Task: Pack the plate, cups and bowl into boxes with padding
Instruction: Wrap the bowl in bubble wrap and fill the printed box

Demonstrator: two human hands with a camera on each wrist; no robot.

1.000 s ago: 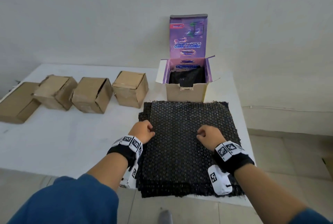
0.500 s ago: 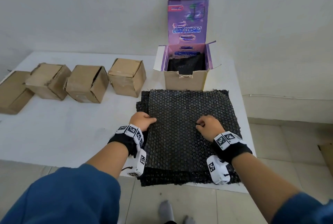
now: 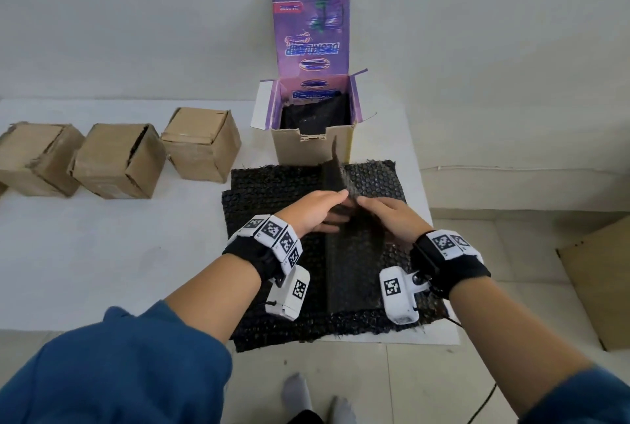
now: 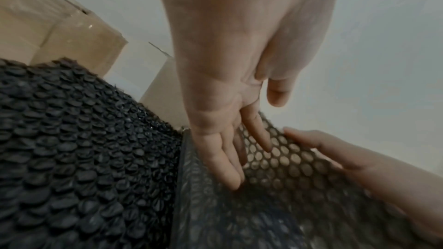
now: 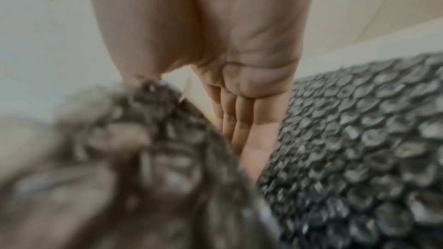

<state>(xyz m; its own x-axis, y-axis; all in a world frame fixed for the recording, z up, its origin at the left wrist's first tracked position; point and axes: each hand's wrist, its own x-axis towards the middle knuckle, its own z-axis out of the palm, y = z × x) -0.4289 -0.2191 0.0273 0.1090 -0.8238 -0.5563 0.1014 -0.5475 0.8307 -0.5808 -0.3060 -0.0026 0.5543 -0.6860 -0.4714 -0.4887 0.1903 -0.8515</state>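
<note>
A stack of black bubble wrap sheets (image 3: 272, 181) lies flat at the near right end of the white counter (image 3: 112, 253), its front edge hanging a little over the counter's rim. The sheets are dark and glossy, covered in rows of small round bubbles; where light passes through the raised one, the bubbles look grey and half-transparent.

The top sheet (image 3: 351, 270) is gathered upward along its middle into a tent-like ridge running away from the person, with a peak rising just in front of the open box. The left hand (image 3: 315, 214) and the right hand (image 3: 392, 215) meet at that ridge. The left hand grips the sheet with its thumb on top and its fingers (image 4: 227, 160) laid straight against the underside. The right hand pinches the same fold from the other side, fingers (image 5: 242, 120) extended along the wrap.

Behind the stack stands the open purple-printed box (image 3: 312, 144), its tall lid flap upright against the wall and black bubble wrap lining (image 3: 315, 115) visible inside. To its left, three closed brown cardboard boxes (image 3: 119, 161) sit in a row on the counter, close together. Both wrists wear black bands with white marker blocks. A flat piece of cardboard (image 3: 600, 280) lies on the tiled floor at the right.
</note>
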